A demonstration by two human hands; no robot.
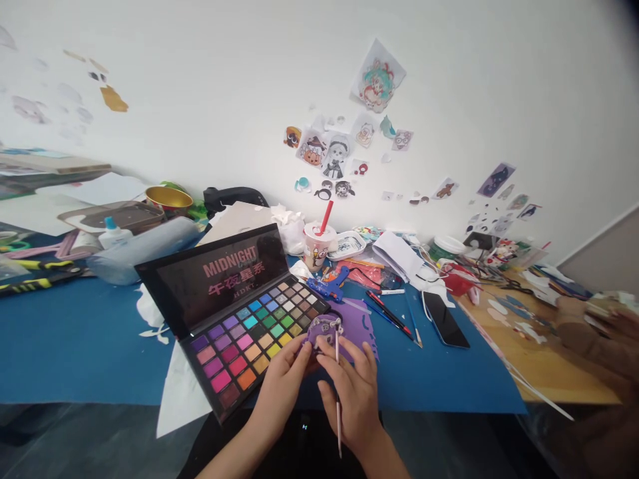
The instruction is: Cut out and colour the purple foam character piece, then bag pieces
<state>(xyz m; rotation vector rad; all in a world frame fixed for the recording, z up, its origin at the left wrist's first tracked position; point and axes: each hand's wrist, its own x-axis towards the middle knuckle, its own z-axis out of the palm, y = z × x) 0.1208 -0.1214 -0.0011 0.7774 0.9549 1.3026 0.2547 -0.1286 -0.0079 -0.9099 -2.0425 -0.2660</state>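
My left hand [285, 372] is closed on the left edge of a small purple foam cutout [315, 328] with a face-like design and a pale trim. In my right hand [353, 382] a thin brush with a pink handle [339, 412] is gripped, its bristle end up against the cutout's right side. Fingers of both hands cover the lower part of the cutout. Just left of my hands lies an opened eyeshadow palette [259, 329], its many coloured pans facing up and its dark lid raised. Behind the cutout is a sheet of purple foam [357, 316] with shapes cut out.
On the blue tabletop [449, 386] stand a drink cup with a red straw [318, 246] and a blue glue gun [329, 285]. Pens [389, 309] and a phone [446, 320] lie to the right. A co-worker's arm [579, 326] rests over the wooden table at far right.
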